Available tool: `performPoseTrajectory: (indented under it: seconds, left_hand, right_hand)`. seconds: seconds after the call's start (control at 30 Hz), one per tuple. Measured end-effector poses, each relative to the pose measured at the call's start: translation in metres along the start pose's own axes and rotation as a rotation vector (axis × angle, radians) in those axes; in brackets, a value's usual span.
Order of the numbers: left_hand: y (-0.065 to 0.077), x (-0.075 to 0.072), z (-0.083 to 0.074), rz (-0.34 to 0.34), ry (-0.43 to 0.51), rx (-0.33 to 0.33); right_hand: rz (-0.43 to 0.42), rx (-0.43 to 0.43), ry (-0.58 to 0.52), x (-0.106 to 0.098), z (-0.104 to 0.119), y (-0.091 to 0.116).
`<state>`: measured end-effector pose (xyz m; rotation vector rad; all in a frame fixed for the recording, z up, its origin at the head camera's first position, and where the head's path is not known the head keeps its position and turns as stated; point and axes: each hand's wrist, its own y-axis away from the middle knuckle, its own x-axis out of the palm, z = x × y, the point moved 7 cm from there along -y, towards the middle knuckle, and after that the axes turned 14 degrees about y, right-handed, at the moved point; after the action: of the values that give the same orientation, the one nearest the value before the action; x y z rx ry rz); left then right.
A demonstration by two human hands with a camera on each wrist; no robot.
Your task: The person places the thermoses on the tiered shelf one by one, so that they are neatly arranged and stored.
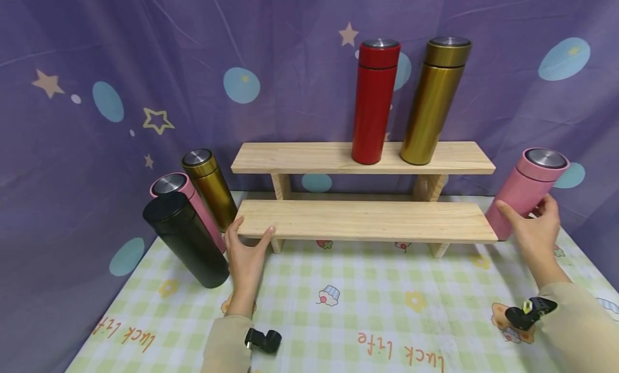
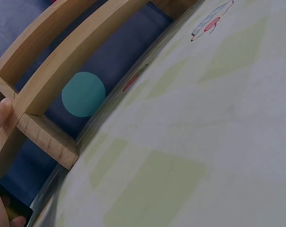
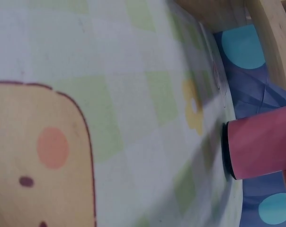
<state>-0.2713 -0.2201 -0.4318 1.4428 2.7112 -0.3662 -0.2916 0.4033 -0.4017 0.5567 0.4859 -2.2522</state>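
A pink thermos bottle (image 1: 524,187) with a silver-topped lid is beside the right end of the two-tier wooden shelf (image 1: 362,220). My right hand (image 1: 539,236) grips its lower half; the right wrist view shows the pink bottle's dark base (image 3: 228,151) close to the tablecloth, contact unclear. My left hand (image 1: 246,257) touches the lower board's front left corner, thumb and index finger spread apart. In the left wrist view, a fingertip (image 2: 3,111) lies against the wood. A red bottle (image 1: 375,104) and a gold bottle (image 1: 435,104) stand on the upper board.
Left of the shelf, a black bottle (image 1: 188,241), another pink bottle (image 1: 186,193) and another gold bottle (image 1: 210,187) stand close together, near my left hand. A checked cloth (image 1: 348,308) covers the table. Behind hangs a purple curtain (image 1: 300,34).
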Motion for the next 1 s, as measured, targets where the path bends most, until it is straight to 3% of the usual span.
performPoseTrajectory:
  seconds: [0.33, 0.57, 1.0]
  left_hand:
    - [0.000, 0.001, 0.000, 0.000, 0.000, -0.001]
    - [0.000, 0.000, 0.000, -0.002, -0.001, 0.001]
    - [0.000, 0.001, -0.001, -0.005, -0.005, 0.010]
  right_hand:
    - [-0.154, -0.088, -0.168, -0.025, 0.022, 0.004]
    - [-0.244, -0.162, -0.215, -0.041, 0.041, 0.009]
    - [-0.260, -0.217, -0.293, -0.055, 0.069, 0.021]
